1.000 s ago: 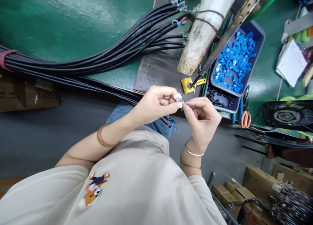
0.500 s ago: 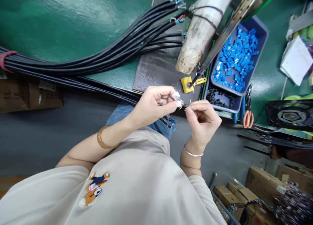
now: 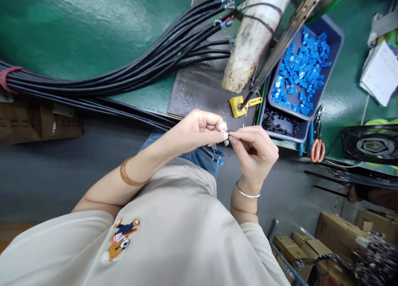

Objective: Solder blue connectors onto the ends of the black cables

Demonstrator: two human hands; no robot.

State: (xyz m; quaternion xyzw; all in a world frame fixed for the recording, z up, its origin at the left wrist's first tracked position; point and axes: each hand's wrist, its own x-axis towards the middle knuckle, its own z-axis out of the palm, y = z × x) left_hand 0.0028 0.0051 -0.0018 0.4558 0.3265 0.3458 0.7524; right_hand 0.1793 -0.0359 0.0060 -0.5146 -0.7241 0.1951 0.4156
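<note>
Right hand [image 3: 255,150] has come in closer to the left hand [image 3: 199,130] than it was 0.5 seconds ago, and the gap between the fingertips has narrowed. Its thumb and forefinger are pinching a small piece [image 3: 229,136], thin and too tiny to make out from here. The left thumb and finger, covered in crumpled white wrap [image 3: 223,127], press together on the other side of it. That piece sits between the 2 hands, just off the edge of a dark, dull mat [image 3: 194,91].

Below them, blue plugs [image 3: 221,163] tip some of the black cables [image 3: 124,79], which are smooth, round and rubbery, gathered by a red band [image 3: 12,76]. On the mat lies a blocky yellow sponge [image 3: 236,107]; above it slants a stained white pipe [image 3: 245,52]. To the right, 2 plastic trays [image 3: 337,35] hold glossy, squarish blue bits [image 3: 300,72] and smaller black bits [image 3: 280,123], near orange loop handles [image 3: 317,150]. Glossy green covers the bench [image 3: 62,33].
</note>
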